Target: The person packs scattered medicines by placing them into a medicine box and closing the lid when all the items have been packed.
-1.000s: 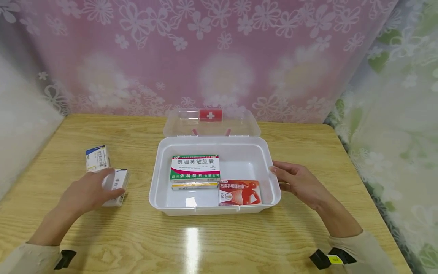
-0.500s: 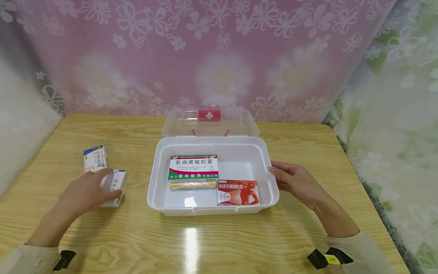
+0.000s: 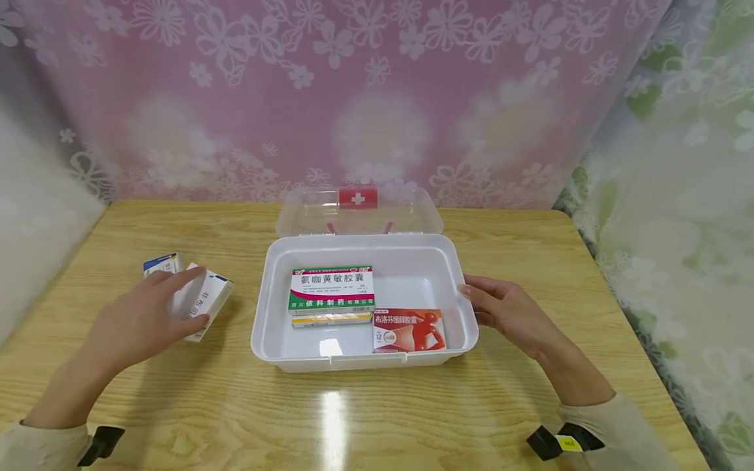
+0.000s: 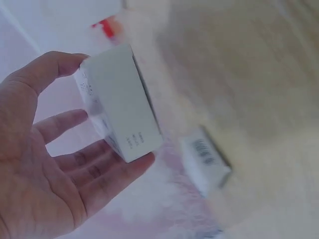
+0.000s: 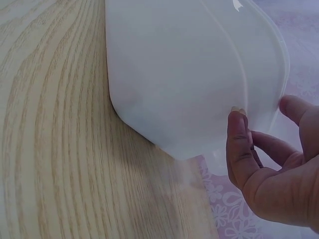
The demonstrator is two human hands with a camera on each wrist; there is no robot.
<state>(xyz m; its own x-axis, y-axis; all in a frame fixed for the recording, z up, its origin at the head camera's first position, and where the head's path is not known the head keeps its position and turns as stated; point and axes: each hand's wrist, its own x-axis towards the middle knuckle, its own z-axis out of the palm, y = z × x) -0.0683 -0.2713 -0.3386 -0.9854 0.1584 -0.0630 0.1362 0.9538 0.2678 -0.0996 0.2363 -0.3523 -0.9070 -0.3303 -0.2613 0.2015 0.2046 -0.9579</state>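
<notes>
My left hand (image 3: 141, 314) grips a white medicine box (image 3: 203, 301) between thumb and fingers. In the left wrist view that medicine box (image 4: 119, 104) is tilted above the table. Behind it lies a second medicine box with a blue corner (image 3: 161, 263), partly hidden by the hand. My right hand (image 3: 509, 311) pinches the right rim of a white plastic first-aid box (image 3: 406, 245); in the right wrist view the thumb is at the rim and fingers are against the outer wall. Inside lie a green-and-white medicine box (image 3: 331, 289), a yellow-striped box (image 3: 332, 320) and a red medicine box (image 3: 409, 330).
The first-aid box's clear lid (image 3: 406, 212), with a red cross label (image 3: 358, 198), is swung back behind it. Everything stands on a wooden table (image 3: 235, 418). A pink floral curtain (image 3: 283, 111) hangs along the back.
My left hand has lifted the white medicine box and turned it, moving it slightly away from me and to the right. The right hand keeps its place on the rim.
</notes>
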